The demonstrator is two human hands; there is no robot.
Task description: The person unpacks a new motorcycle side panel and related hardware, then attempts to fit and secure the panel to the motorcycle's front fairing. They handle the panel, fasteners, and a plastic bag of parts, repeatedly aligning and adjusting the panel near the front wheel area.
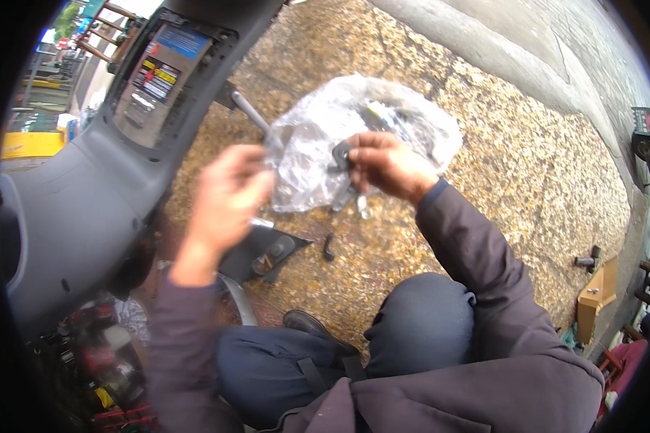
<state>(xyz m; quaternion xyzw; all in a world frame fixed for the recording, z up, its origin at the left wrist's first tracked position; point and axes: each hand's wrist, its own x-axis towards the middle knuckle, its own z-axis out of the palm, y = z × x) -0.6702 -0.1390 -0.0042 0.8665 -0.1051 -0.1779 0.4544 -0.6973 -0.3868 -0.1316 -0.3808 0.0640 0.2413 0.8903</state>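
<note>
Over a clear plastic bag point(296, 169), my right hand point(390, 162) pinches a small dark round part point(341, 154), perhaps a washer or rubber grommet. Its exact kind cannot be made out. My left hand point(227, 195) is raised beside the bag's left edge, its fingers smeared by motion, so any hold is unclear. Loose shiny and dark pieces point(383, 119) lie in or on the bag. Just below it rests a small clear piece point(362, 208). A black curved part point(329, 247) lies on the speckled ground. Near my left wrist is a dark flat panel point(267, 252).
At left stands a large grey vehicle body panel point(87, 202) with a labelled recess. A metal rod point(249, 110) sticks out from behind it. Assorted items point(108, 353) crowd the lower left. An open cardboard box point(596, 299) and a dark metal fitting point(588, 260) sit at right.
</note>
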